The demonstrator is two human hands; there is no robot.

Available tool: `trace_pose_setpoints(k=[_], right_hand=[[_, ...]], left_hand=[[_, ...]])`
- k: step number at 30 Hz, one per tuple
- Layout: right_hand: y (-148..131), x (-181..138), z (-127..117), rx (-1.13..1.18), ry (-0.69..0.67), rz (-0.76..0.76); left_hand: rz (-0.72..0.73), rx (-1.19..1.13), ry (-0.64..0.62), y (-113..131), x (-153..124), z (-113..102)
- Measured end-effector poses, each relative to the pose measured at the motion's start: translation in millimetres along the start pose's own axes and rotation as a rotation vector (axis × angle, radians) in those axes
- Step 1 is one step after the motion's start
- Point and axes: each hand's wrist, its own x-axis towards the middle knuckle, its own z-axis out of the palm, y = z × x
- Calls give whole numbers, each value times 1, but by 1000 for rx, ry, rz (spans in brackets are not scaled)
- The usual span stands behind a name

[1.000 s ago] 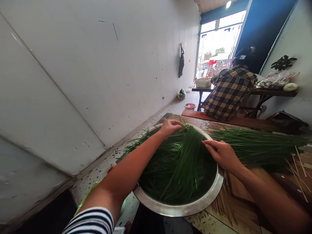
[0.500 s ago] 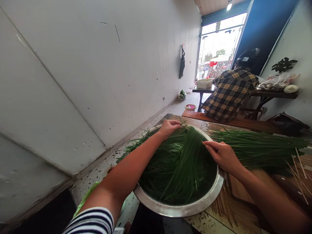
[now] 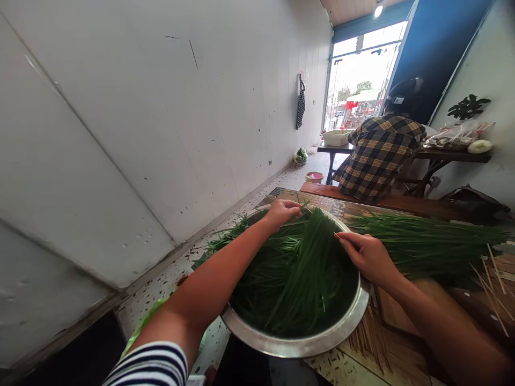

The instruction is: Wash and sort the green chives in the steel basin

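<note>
A wide metal basin (image 3: 295, 348) full of long green garlic chives (image 3: 309, 268) stands before me. Over its far side, a row of chives hangs down from a thin bamboo skewer (image 3: 336, 235) that seems to run through their upper ends. My right hand (image 3: 364, 256) pinches the near end of this skewer by the basin's right rim. At the far rim my left hand (image 3: 284, 213) is closed, its fingertips pinched at the skewer's other end beside the top of the chives. Whether those fingertips grip the skewer or a chive is hard to see.
More chives (image 3: 426, 241) lie on the table to the right. Loose bamboo skewers (image 3: 372, 338) rest beside a wooden board (image 3: 396, 308), and several others (image 3: 493, 289) lie farther right. A person in a plaid shirt (image 3: 378, 153) sits beyond, on a bench (image 3: 414, 203).
My left hand has shifted very slightly right and down along the skewer. My right hand stays in place. The seated person's head has tilted a little left.
</note>
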Motion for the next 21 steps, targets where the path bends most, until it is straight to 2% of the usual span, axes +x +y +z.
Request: trace_pose_setpoints(k=[3, 13, 21], right_hand=[[0, 0, 0, 9, -17, 9], [2, 0, 1, 9, -26, 25], [1, 1, 1, 14, -6, 12]], left_hand=[[-41, -70, -27, 0, -1, 1], [-26, -28, -94, 0, -2, 2], [-40, -102, -130, -8, 4, 1]])
